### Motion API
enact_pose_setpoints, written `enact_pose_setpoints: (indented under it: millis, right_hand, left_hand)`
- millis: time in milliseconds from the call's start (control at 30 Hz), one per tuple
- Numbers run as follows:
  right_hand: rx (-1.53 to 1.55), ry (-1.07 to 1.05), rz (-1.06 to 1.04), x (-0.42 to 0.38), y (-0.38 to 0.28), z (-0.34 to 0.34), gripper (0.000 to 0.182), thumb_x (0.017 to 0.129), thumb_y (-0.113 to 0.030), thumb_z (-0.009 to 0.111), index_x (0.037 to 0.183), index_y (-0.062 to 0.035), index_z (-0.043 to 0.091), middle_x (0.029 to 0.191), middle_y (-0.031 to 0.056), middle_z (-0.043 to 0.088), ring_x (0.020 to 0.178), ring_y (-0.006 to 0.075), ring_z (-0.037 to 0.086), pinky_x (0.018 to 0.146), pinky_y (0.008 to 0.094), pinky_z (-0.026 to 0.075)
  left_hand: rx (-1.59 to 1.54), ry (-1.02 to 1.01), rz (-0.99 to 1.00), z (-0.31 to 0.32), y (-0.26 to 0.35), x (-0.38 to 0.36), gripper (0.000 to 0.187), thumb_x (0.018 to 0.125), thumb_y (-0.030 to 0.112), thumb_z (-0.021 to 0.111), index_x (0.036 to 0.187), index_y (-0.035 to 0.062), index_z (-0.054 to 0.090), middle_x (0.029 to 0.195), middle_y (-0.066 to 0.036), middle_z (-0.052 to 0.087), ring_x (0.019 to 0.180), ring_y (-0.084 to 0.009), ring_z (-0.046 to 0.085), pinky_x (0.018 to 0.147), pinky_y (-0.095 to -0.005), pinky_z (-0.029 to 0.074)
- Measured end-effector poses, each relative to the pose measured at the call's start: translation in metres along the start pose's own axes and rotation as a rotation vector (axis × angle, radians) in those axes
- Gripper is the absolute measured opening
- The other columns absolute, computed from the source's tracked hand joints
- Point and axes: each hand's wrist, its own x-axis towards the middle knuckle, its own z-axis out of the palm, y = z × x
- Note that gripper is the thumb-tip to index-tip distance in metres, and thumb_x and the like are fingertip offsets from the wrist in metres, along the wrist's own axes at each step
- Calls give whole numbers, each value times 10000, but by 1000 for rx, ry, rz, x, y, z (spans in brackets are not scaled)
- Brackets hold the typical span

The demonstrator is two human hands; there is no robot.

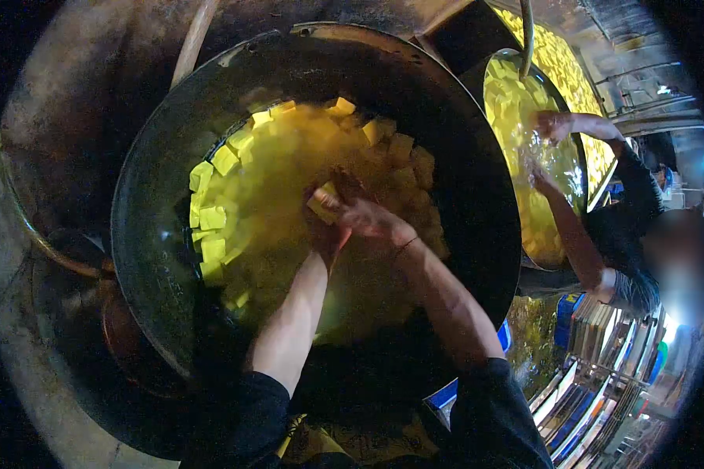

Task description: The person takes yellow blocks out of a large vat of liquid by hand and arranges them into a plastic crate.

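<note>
In the head view, a large dark pan (152, 203) fills the middle, and inside its wall there is a cloudy yellow liquid (285, 160). Both hands of the person are in the centre of the pan, well apart from its rim, and they meet about one yellow block (321, 205). The left hand (321, 232) comes from the lower edge of the pan and has its fingers bent around this block. The right hand (361, 215) lies against the left one, its fingers reaching over toward the block; they are blurred, so I cannot tell if it pinches the block or only touches it. A thin dark band (405, 245) goes around the right wrist. More blocks (211, 217) stand close together along the left side of the liquid, and others are toward the upper and right edges of the pan; those on the right are in shadow. Beyond the right rim there is a second pan (562, 100), also with yellow pieces in liquid. Over it another person has two hands, an upper hand (554, 125) and a lower hand (536, 175), and the liquid between them glitters; their grip is not clear. Behind this pan spreads a bright yellow layer (579, 86), and below it boards (590, 332) stand in a row.
</note>
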Motion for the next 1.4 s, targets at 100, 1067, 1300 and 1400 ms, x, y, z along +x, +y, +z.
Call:
enact_pose_setpoints:
  millis: [100,1067,1300,1400]
  right_hand:
    - [-353,-176,2,-36,-56,-16,344,923,-262,437,1169,-58,565,1119,142,568,1065,277,526,871,407,438]
    - [-859,-11,-119,68,-37,214,214,812,-210,560,912,-49,661,1025,225,595,751,340,640,650,455,520]
    - [-128,-130,-349,45,-36,117,385,822,-194,606,1155,-16,531,873,123,639,832,237,628,752,393,510]
    - [396,-97,-249,15,-102,59,354,776,-163,687,1076,-9,580,886,68,645,818,182,620,747,359,514]
  left_hand:
    - [1027,-51,396,5,22,3,495,880,444,384,1105,29,533,1089,-146,563,965,-282,562,877,-476,460]
    - [-45,221,322,93,182,-10,638,813,530,334,1213,59,494,1275,-203,470,1172,-410,417,970,-596,328]
    - [28,176,331,69,173,-10,645,813,519,377,1220,31,485,1268,-205,476,1174,-413,417,984,-592,319]
    - [12,172,291,48,153,0,671,829,548,362,1229,21,473,1281,-205,465,1164,-417,428,965,-587,352]
